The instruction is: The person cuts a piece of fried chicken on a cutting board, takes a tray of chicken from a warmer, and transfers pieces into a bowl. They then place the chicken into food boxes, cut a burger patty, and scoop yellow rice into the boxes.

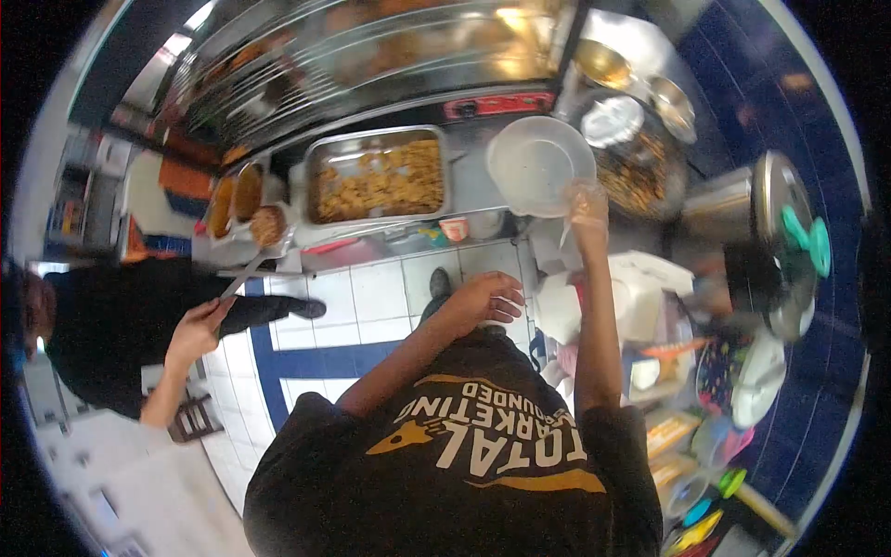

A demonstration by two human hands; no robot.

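Head view, fisheye, looking straight down the person's own torso (black T-shirt with printed lettering). Right hand (pixel 587 206) is raised over the worktop (pixel 469 190), covered in a thin clear glove, fingers closed on the near rim of a translucent plastic container (pixel 541 160); the container is tilted, its open side toward the camera, and looks empty. Left hand (pixel 484 299) is bare, hanging free above the white tiled floor (pixel 371 297), fingers loosely curled, holding nothing that shows. Just left of the container sits a rectangular steel tray (pixel 379 174) filled with golden-yellow fried pieces; exact food cannot be told. Further left, two small oval tubs (pixel 234 197) of brownish sauce and a round fried item (pixel 267 225) just beside them. Right of the container: a large pan (pixel 640 172) of dark food with a shiny round lid (pixel 613 121) resting at its rim, and a tall steel pot (pixel 754 200) beyond it. Below the right forearm, white foam boxes (pixel 617 302) stacked near assorted colourful packaging. At the left edge a second person in dark clothing; that person's hand (pixel 197 330) grips a long metal utensil (pixel 243 277) pointed toward the tubs. Behind the tray, a glass-fronted warmer (pixel 371 56), contents blurred.
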